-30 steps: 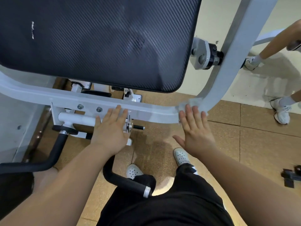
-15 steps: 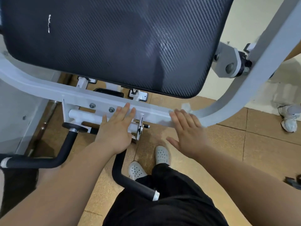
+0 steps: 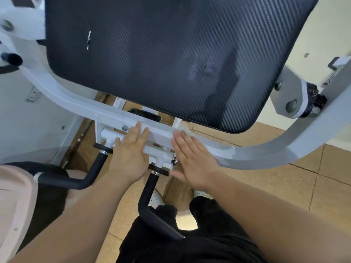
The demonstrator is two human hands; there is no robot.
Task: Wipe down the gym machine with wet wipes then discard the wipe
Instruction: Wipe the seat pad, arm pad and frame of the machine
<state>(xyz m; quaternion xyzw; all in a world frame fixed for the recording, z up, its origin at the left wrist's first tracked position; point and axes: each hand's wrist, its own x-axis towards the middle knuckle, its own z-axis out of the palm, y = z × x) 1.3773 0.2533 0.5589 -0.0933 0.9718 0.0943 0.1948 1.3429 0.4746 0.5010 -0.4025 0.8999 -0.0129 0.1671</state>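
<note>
Item: gym machine (image 3: 247, 155), seen from above and filling the upper view. Components: black back pad (image 3: 152, 59) with a woven texture, bearing a short white scratch (image 3: 88, 39) toward its left and a dull smudged patch (image 3: 205, 70) toward its right; pale curved frame bar (image 3: 62, 97) running beneath the pad's lower edge from left to right, then rising at the right side; white cross tube (image 3: 157, 151) mounted just below the bar on a bracket, with a bolt (image 3: 124, 127) showing; a bent black handle (image 3: 76, 182) reaching left and a second handle (image 3: 147, 202) reaching down toward the wearer; grey pivot bracket (image 3: 291, 100) at the right of the pad. Left hand (image 3: 131, 158): released, fingers straight and together, palm resting flat on the cross tube, fingertips reaching the frame bar. Right hand (image 3: 193, 158): likewise flat, fingers extended, thumb spread outward, pressing on the frame bar just right of the tube's end. Wet wipe (image 3: 187, 129): only a pale crumpled edge shows on the bar just past the right fingertips; the rest lies hidden beneath that hand, and its outline against the pale bar is hard to tell. Surroundings: brown tiled floor (image 3: 284, 188); the wearer's white perforated shoes (image 3: 156, 197) and black shorts (image 3: 190, 247) at the bottom; pale wall panel (image 3: 28, 133) at left.
</note>
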